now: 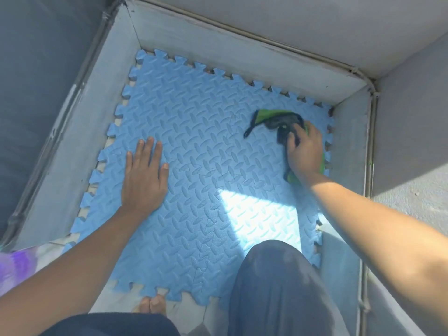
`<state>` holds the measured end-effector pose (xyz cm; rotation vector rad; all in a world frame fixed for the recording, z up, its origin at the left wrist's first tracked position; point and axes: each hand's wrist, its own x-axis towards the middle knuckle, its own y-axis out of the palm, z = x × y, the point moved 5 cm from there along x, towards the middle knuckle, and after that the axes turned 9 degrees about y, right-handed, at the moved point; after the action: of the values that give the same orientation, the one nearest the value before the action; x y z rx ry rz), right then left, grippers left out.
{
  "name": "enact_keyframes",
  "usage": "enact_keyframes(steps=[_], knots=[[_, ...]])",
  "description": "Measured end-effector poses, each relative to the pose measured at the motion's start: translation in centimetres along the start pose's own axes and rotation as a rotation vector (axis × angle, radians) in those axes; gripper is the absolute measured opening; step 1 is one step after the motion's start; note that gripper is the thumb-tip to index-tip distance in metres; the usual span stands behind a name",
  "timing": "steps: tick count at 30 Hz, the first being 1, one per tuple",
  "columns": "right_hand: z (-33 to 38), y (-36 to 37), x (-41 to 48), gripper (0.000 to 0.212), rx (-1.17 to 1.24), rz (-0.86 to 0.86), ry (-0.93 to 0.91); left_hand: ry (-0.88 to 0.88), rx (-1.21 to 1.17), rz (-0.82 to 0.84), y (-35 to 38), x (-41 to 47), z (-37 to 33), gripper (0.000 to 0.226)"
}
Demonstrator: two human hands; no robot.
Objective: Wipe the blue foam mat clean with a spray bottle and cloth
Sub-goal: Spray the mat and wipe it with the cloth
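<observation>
The blue foam mat (198,132) lies flat on the floor in a recess bounded by grey walls (242,49). It is made of square tiles joined by jigsaw-tooth edges, and its surface carries a raised diamond-plate pattern of short oval ribs. A bright sunlit patch (259,214) falls at 5 o'clock from the mat centre. The left hand (145,175) rests palm-down at 9 o'clock, fingers straight and spread. The right hand (305,154), at 2 o'clock, grips a crumpled green and dark cloth (274,120) pressed against the mat. A knee in dark fabric (278,275) covers the 6 o'clock edge.
</observation>
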<state>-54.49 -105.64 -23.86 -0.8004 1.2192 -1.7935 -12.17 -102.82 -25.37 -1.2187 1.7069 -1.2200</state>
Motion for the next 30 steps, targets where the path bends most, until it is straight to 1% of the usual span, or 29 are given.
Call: enact_keyframes(steps=[2,3,5,7,9,11,13,15,17,20,22,23,24,25,26,29,30], knots=[[0.6,0.4,0.8,0.043,-0.013,-0.062,0.255,0.030,-0.001,0.034,0.1,-1.1,0.6,0.061],[1.4,0.6,0.8,0.044,-0.027,-0.078,0.334,0.050,0.007,0.049,0.2,-2.0,1.0,0.062],[3.9,1.3,-0.7,0.044,-0.040,-0.056,0.418,0.068,0.021,0.076,-0.4,-5.3,2.6,0.066],[7.4,2.2,-3.5,0.044,-0.039,-0.033,0.409,0.069,0.028,0.098,-0.8,-9.0,4.2,0.068],[12.0,3.4,-7.9,0.045,-0.041,0.036,0.306,0.068,0.043,0.108,-1.3,-11.7,5.5,0.068],[16.5,4.8,-12.3,0.045,-0.047,0.146,0.178,0.065,0.050,0.112,-1.4,-12.1,6.1,0.068],[19.8,5.5,-16.5,0.047,-0.075,0.156,0.023,0.073,0.055,0.112,-1.6,-12.2,6.1,0.067],[22.1,6.4,-20.1,0.050,-0.099,0.199,-0.077,0.078,0.062,0.127,-1.6,-12.1,6.3,0.067],[23.9,6.9,-23.7,0.049,-0.087,0.240,-0.160,0.092,0.067,0.129,-1.6,-12.9,6.8,0.066],[24.1,6.3,-26.6,0.043,-0.030,0.291,-0.348,0.115,0.063,0.114,-1.6,-13.0,7.0,0.066],[21.7,5.4,-27.0,0.043,-0.028,0.323,-0.473,0.108,0.069,0.103,-1.6,-13.0,6.9,0.066],[19.9,4.9,-26.6,0.043,-0.030,0.311,-0.489,0.105,0.071,0.099,-1.6,-13.0,6.9,0.066],[17.8,4.1,-26.0,0.042,-0.031,0.275,-0.453,0.104,0.072,0.091,-1.6,-13.2,6.7,0.066],[15.3,3.2,-25.0,0.042,-0.037,0.226,-0.350,0.106,0.068,0.083,-1.6,-13.2,6.6,0.066],[12.5,2.5,-24.0,0.042,-0.063,0.179,-0.200,0.099,0.066,0.074,-1.7,-13.4,6.6,0.065],[4.0,0.3,-21.7,0.044,-0.086,0.019,0.389,0.089,0.055,0.066,-1.8,-13.2,6.4,0.065],[2.3,-0.4,-21.4,0.044,-0.069,-0.013,0.516,0.087,0.056,0.066,-1.9,-13.3,6.4,0.065]])
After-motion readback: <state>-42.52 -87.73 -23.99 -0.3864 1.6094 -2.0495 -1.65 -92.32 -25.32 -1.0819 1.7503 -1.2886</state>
